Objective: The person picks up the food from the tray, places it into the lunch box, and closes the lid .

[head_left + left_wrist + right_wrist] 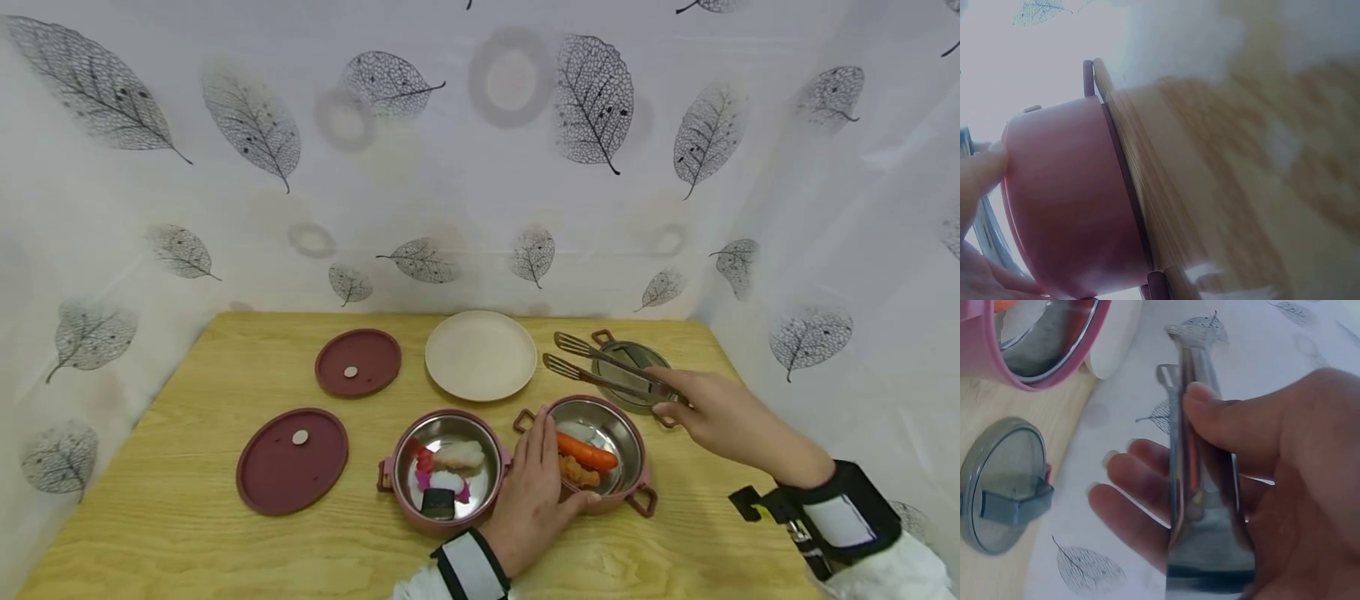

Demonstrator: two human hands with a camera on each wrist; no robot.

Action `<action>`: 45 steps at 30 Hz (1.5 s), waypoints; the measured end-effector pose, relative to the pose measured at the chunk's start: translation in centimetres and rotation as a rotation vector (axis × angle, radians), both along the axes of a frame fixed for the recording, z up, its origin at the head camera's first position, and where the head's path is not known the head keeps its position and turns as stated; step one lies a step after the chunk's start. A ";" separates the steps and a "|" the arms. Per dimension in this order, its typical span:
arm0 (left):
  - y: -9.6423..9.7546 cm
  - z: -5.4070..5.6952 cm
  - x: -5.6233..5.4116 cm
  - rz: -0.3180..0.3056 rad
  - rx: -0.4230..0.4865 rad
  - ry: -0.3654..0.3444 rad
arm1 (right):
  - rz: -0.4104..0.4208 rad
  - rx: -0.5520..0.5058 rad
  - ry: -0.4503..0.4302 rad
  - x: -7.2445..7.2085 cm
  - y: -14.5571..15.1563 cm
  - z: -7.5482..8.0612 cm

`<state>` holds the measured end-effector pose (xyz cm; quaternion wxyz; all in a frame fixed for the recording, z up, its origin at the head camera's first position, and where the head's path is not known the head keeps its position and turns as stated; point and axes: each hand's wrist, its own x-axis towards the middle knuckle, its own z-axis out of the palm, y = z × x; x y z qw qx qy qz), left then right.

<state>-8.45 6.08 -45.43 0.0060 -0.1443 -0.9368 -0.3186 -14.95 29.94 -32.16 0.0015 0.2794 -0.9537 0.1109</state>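
My left hand [528,500] rests against the near left side of the right pink pot [642,458]. Its fingers lie straight along the rim, and the thumb [985,165] touches the rim in the left wrist view. In that pot are an orange carrot-shaped piece [588,452] and a brown fried-looking piece [577,472]. My right hand [720,417] holds metal tongs [1210,525], thumb on one arm and fingers along the other. The tongs' slotted heads [573,344] stand apart, pointing left above the table behind the right pot, with nothing between them.
Left of my left hand stands another pink pot [405,500] with several toy food pieces. A cream plate [480,357] lies at the back. Two dark red round lids [292,467] are on the left. Partly beneath the tongs is a greyish see-through lid [633,404].
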 end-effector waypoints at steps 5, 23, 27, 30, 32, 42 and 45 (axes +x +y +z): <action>-0.1 0.0 0.0 -0.012 0.024 -0.054 | 0.032 -0.037 -0.053 -3.2 -2.3 -0.8; 0.0 0.0 0.1 -0.014 -0.002 -0.047 | 0.136 -0.032 -0.261 -11.3 -8.7 -5.9; 0.0 0.0 0.1 -0.009 0.000 -0.050 | 0.163 -0.021 -0.285 -11.8 -9.5 -6.3; 0.0 0.0 -0.1 -0.006 0.005 -0.069 | 0.176 0.005 -0.280 -12.1 -10.1 -6.4; 0.0 0.1 -0.1 -0.006 0.003 -0.079 | 0.172 0.027 -0.294 -12.3 -10.3 -6.3; -0.1 0.0 0.0 -0.003 -0.016 -0.017 | 0.128 0.218 -0.401 -13.1 -11.8 -6.8; -0.2 0.0 0.0 -0.005 -0.017 -0.001 | 0.123 0.239 -0.436 -13.2 -12.1 -6.9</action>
